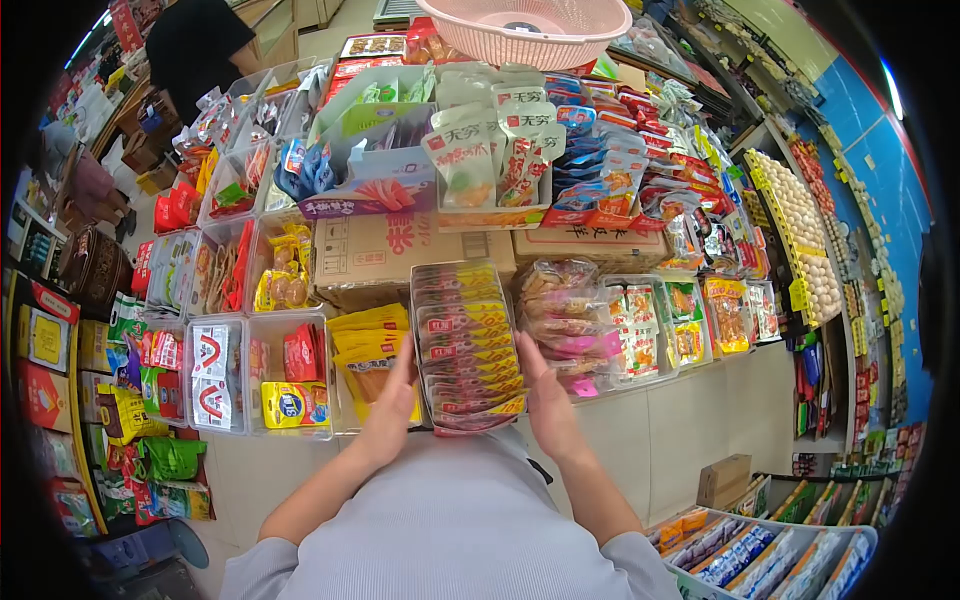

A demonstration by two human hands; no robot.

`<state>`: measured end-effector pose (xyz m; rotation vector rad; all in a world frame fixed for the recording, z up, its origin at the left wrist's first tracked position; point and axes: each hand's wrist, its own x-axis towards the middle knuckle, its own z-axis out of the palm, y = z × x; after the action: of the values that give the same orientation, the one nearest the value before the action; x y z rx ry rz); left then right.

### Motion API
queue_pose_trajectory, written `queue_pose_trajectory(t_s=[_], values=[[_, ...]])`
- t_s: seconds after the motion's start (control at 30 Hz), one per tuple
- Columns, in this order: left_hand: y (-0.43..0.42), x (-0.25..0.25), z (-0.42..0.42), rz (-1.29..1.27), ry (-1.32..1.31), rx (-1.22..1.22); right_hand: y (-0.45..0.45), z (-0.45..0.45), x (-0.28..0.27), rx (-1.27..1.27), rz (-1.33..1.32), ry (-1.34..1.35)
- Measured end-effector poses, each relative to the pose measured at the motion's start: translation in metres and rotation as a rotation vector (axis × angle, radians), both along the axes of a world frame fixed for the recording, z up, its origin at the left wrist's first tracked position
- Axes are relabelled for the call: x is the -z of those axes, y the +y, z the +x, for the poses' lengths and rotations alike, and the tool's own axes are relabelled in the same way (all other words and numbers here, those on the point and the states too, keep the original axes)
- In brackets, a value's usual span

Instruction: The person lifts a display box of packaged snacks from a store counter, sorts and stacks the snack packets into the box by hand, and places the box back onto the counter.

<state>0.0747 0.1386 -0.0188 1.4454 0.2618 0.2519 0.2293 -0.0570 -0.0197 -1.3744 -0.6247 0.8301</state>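
A clear plastic box filled with a row of flat red and yellow snack packets (467,350) stands upright between my hands, in front of my body. My left hand (390,415) presses along its left side, and my right hand (551,405) is at its right side, so the box is gripped between both palms. Just left of it lie yellow snack bags (372,345), close to my left fingers. To the right sits a stack of clear-wrapped brown snacks (565,310) with pink labels, near my right fingertips.
Behind the box are brown cartons (365,255) and a display of bagged snacks (490,140). A pink plastic basket (525,40) rests at the back. Egg trays (795,230) stand at the right, and a bin of packets (770,550) at lower right. A person in black (200,50) is at upper left.
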Motion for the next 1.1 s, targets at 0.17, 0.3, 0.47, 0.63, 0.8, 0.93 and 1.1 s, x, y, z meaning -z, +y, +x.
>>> queue_pose_trajectory(t_s=[0.17,0.3,0.47,0.63,0.8,0.93,1.1], values=[[-0.010,0.033,-0.006,0.061,-0.033,0.103,0.020,-0.023,0.006,0.098,0.048,0.210],[-0.014,-0.007,-0.018,-0.244,-0.083,0.142,0.022,-0.041,-0.032,0.048,0.052,0.246],[-0.002,-0.066,-0.036,-0.075,-0.158,0.044,0.015,-0.055,-0.089,-0.099,0.050,-0.149],[0.086,-0.078,-0.039,-0.291,-0.082,-0.104,0.065,-0.077,-0.096,-0.139,0.144,-0.596],[0.188,-0.059,0.005,-0.455,-0.170,-0.147,0.145,-0.097,-0.081,0.066,0.134,-0.927],[0.240,-0.045,0.029,-0.358,-0.162,-0.146,0.186,-0.099,-0.052,0.248,0.017,-1.165],[0.231,-0.049,0.050,-0.082,-0.180,-1.072,0.192,-0.093,-0.039,0.261,-0.108,-1.435]])
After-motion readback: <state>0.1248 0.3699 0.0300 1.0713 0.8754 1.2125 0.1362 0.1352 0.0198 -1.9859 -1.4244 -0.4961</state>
